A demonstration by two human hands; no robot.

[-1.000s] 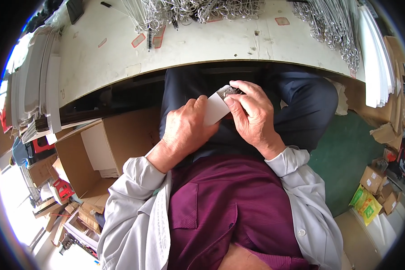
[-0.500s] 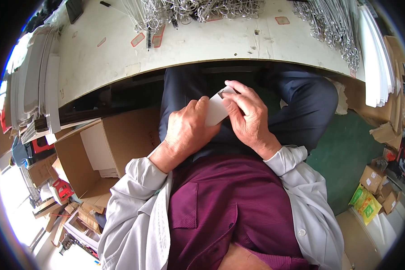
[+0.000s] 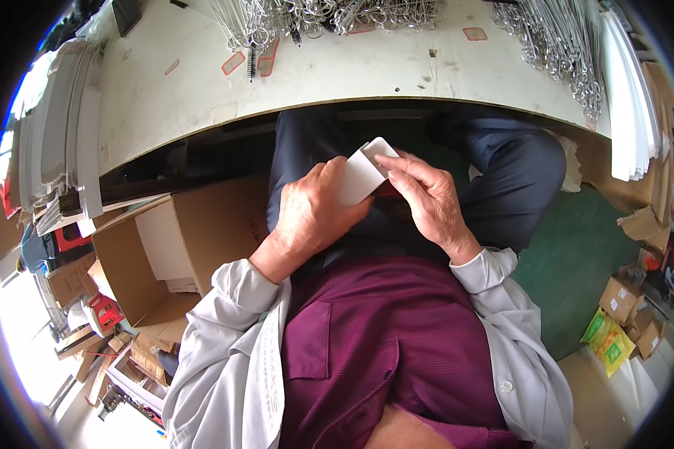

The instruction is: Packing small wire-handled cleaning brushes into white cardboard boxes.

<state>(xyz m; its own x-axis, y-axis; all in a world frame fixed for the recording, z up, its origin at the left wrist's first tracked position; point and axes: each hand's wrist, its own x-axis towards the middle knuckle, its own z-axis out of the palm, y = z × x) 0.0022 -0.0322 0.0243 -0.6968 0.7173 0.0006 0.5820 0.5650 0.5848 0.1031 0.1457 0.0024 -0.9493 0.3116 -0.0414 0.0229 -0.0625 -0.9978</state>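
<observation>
A small white carton [image 3: 359,182] is tilted over my lap, its upper end open with a flap [image 3: 381,147] sticking up. My left hand [image 3: 311,208] is closed around the carton's lower part, thumb and fingers on opposite sides. At the open end, my right hand [image 3: 431,198] has its index finger against the flap and its thumb by the carton's lower corner. The other right fingers are partly hidden behind. What the carton holds, if anything, does not show.
Ahead is a white worktable [image 3: 337,71] with heaps of wire pieces with looped ends [image 3: 337,15] and small brushes [image 3: 252,65]. Stacks of flat white card [image 3: 630,112] stand at both sides. An open cardboard box [image 3: 153,254] is at my left.
My right hand has shifted slightly right and down from the carton's end. The end flap now stands raised, and the opening shows. My left hand keeps its hold.
</observation>
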